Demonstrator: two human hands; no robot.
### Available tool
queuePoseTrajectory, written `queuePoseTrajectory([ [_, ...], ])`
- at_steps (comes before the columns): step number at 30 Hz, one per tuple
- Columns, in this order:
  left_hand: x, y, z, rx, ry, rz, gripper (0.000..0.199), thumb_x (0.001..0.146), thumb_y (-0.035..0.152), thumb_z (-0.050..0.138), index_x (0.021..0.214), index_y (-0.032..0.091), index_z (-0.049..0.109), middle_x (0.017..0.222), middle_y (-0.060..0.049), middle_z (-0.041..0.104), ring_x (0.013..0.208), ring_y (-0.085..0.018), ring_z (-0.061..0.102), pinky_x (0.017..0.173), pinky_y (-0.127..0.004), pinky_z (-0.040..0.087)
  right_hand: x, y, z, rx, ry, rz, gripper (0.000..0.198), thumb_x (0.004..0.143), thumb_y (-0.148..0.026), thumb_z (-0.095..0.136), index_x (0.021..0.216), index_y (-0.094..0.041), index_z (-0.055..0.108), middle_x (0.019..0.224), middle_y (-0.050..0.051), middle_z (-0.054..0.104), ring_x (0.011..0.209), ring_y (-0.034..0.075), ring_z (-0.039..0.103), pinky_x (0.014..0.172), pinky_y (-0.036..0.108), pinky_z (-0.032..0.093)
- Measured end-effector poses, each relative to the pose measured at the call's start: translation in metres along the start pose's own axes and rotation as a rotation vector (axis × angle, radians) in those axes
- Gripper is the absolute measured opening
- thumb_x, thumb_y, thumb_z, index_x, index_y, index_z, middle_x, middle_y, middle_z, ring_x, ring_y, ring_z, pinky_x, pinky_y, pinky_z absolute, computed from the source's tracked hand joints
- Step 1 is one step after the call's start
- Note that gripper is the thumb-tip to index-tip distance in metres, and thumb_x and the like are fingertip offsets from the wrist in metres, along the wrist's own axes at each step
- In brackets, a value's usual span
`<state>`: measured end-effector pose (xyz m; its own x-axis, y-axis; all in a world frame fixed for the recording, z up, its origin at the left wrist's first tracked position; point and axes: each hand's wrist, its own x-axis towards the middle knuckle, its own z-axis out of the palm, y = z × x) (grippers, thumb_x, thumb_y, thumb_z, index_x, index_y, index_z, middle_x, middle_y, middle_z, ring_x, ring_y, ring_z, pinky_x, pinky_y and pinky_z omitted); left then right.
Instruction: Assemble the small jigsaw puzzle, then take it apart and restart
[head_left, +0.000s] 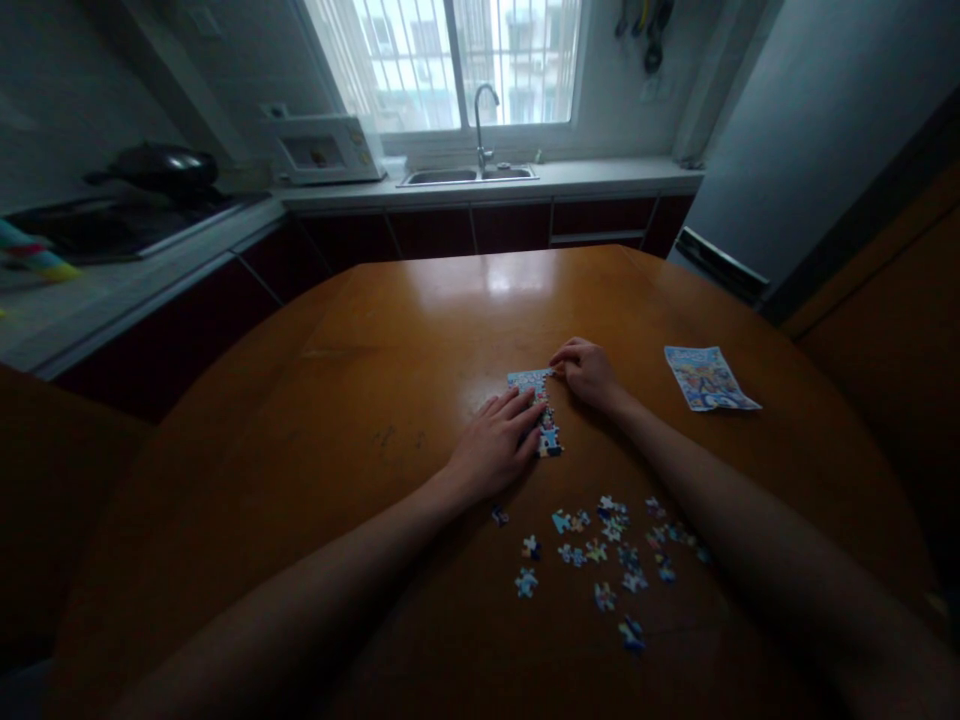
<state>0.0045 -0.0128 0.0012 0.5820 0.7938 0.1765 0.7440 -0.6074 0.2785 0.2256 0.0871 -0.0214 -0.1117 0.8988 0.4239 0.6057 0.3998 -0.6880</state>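
The left hand (496, 440) lay flat on the assembled puzzle section (541, 410), the right hand (587, 372) pinched its one-o'clock corner, loose pieces (611, 550) at six.

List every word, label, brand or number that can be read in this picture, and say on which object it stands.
No text can be read.
Printed sheet on the table: colourful print with a heading, too blurred to read.
Assembled puzzle part under the left hand and right hand: picture only, too small to read.
Loose puzzle pieces: no lettering visible.
Microwave: panel markings too small to read.
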Motion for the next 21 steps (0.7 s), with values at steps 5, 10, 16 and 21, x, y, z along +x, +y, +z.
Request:
queuePoseTrajectory([
  [5,0.000,-0.001,0.000,-0.010,0.003,0.000,0.044,0.104,0.036,0.045,0.146,0.026,0.054,0.160,-0.006,0.044,0.151,-0.028,0.036,0.124,-0.053,0.031,0.003,0.002,-0.002,0.079,0.136,0.120,0.031,0.073,-0.009,0.047,0.071,-0.019,0.076,0.080,0.005,0.074,0.080,0.019,0.067,0.079,0.031,0.051],
  [10,0.000,-0.002,0.001,-0.027,0.011,-0.003,0.046,0.104,0.035,0.045,0.148,0.025,0.052,0.160,-0.007,0.044,0.151,-0.028,0.035,0.124,-0.052,0.031,0.006,0.001,-0.004,0.239,0.160,0.263,0.027,0.069,-0.017,0.047,0.069,-0.018,0.075,0.073,0.005,0.075,0.070,0.019,0.067,0.069,0.029,0.053],
  [16,0.002,-0.005,0.005,-0.083,0.088,-0.010,0.043,0.103,0.031,0.046,0.143,0.020,0.056,0.156,-0.010,0.049,0.147,-0.027,0.042,0.123,-0.048,0.035,0.006,0.004,-0.005,0.302,0.154,0.303,0.027,0.067,-0.019,0.047,0.071,-0.016,0.074,0.067,0.004,0.072,0.063,0.018,0.066,0.062,0.028,0.053],
  [21,0.005,-0.003,0.003,-0.202,0.165,-0.057,0.035,0.104,0.030,0.045,0.132,0.016,0.062,0.151,-0.013,0.053,0.142,-0.026,0.048,0.121,-0.047,0.040,0.005,-0.017,-0.014,0.309,0.151,0.258,0.026,0.071,-0.019,0.051,0.080,-0.015,0.075,0.077,0.006,0.074,0.067,0.016,0.065,0.064,0.028,0.052],
])
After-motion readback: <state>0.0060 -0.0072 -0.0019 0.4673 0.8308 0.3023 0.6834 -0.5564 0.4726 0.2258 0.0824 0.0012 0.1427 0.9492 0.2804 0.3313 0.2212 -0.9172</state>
